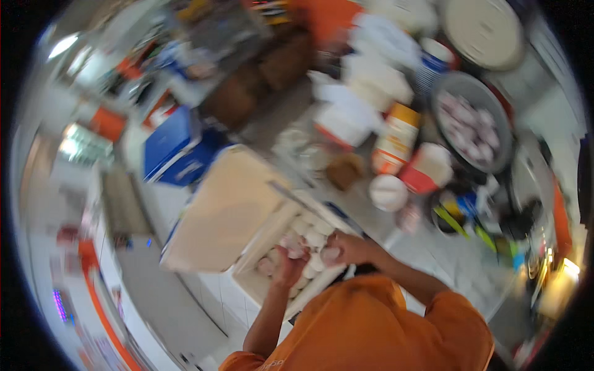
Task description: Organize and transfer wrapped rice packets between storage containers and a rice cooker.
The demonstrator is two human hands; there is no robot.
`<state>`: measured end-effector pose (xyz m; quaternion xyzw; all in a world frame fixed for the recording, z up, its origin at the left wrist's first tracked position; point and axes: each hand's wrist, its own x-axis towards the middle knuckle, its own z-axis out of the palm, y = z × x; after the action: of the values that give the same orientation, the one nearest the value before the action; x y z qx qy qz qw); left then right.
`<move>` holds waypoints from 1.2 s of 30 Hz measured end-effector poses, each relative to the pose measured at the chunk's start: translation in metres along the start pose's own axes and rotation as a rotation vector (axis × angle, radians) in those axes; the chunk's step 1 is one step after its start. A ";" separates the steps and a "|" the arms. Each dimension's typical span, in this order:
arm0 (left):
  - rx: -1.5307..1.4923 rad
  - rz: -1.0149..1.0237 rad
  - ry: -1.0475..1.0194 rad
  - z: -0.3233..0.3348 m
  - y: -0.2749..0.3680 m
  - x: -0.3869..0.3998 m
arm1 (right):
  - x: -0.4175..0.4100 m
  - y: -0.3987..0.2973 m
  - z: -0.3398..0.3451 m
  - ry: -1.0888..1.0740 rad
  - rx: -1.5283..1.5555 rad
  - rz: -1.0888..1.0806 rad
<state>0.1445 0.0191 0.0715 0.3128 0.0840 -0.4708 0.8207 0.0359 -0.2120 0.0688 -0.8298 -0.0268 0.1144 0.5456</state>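
Observation:
Before me an ice chest (250, 273) with a cream inner wall has its lid (232, 204) swung up towards the left. Rows of whitish round balls (315, 239), perhaps dough, lie inside. My left hand (291, 266) is over the chest, with a pinkish-white lump (293, 246) in its fingers. At the chest's right side my right hand (344, 248) grips a pale round piece (330, 255). The picture is blurred, so what exactly the pieces are cannot be told.
A grey tub (508, 139) of pinkish pieces stands at the upper right, near a large round cream lid (482, 32). White bags (350, 116), a yellow-and-orange container (397, 139) and a white round lid (389, 192) crowd the counter. A blue cooler (174, 148) is at the upper left.

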 end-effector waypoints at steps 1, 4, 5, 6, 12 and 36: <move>0.120 0.023 0.045 0.040 0.006 0.006 | -0.030 -0.007 -0.043 0.081 0.048 0.011; 0.272 -0.035 -0.003 0.114 0.008 0.036 | -0.131 -0.059 -0.194 0.270 0.106 0.173; 0.383 -0.030 -0.092 0.148 0.005 0.056 | -0.167 -0.073 -0.240 0.410 0.044 0.148; 0.416 -0.065 -0.249 0.184 0.001 0.080 | -0.206 -0.074 -0.272 0.637 -0.107 0.204; 1.467 0.480 -0.753 0.370 -0.044 0.224 | -0.252 -0.002 -0.483 0.788 -0.655 0.306; 2.741 0.911 -0.875 0.475 -0.229 0.441 | -0.195 0.180 -0.546 0.631 -1.305 0.203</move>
<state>0.1207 -0.6625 0.1563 0.6523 -0.7533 0.0516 -0.0666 -0.0482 -0.8088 0.1426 -0.9778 0.1458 -0.1194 -0.0913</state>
